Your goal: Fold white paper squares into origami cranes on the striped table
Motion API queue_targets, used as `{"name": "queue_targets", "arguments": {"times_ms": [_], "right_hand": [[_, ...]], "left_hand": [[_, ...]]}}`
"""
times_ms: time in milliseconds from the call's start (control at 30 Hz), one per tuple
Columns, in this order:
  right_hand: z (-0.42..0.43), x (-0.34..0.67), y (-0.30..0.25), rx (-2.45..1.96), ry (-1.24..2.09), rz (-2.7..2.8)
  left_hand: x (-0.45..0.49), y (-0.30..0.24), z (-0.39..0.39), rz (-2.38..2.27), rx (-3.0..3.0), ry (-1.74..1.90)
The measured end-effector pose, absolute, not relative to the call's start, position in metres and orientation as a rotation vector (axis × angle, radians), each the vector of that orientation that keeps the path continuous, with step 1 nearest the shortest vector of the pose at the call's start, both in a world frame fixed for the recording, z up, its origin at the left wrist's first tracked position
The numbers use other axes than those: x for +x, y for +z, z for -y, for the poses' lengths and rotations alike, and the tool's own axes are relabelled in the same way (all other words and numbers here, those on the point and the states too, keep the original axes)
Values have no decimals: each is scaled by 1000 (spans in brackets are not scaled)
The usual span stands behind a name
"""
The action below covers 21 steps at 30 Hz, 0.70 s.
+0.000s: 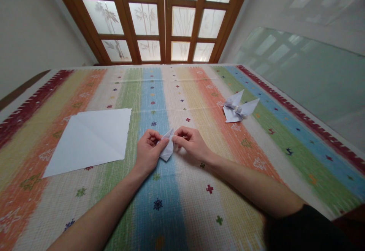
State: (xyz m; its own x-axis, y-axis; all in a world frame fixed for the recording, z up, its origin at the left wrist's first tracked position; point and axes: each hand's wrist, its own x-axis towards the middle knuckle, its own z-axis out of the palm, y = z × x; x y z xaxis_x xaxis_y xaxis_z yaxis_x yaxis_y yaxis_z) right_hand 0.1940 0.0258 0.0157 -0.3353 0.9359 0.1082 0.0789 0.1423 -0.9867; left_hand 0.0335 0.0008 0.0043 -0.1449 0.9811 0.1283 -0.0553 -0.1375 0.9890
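A small folded piece of white paper is held between my two hands, just above the blue and cream stripes of the cloth. My left hand grips its left side, the thumb lying across the front of the folds. On the other side, my right hand pinches the paper's right edge between thumb and fingers. The paper comes to a narrow point at the top and another at the bottom. Part of it is hidden behind my left thumb and fingers.
White paper sheets lie flat to the left, with a diagonal crease showing. A finished-looking folded paper figure with pointed flaps rests at the right. A striped tablecloth covers the table. Wooden glazed doors stand beyond it.
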Motion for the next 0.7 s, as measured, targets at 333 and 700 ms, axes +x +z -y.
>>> {"name": "queue_targets", "arguments": {"times_ms": [333, 700], "right_hand": [[-16, 195, 15, -907, 454, 1859], [-14, 196, 9, -847, 256, 1889]], "left_hand": [[34, 5, 8, -1355, 1810, 1670], [34, 9, 12, -1431, 1894, 1775]]}}
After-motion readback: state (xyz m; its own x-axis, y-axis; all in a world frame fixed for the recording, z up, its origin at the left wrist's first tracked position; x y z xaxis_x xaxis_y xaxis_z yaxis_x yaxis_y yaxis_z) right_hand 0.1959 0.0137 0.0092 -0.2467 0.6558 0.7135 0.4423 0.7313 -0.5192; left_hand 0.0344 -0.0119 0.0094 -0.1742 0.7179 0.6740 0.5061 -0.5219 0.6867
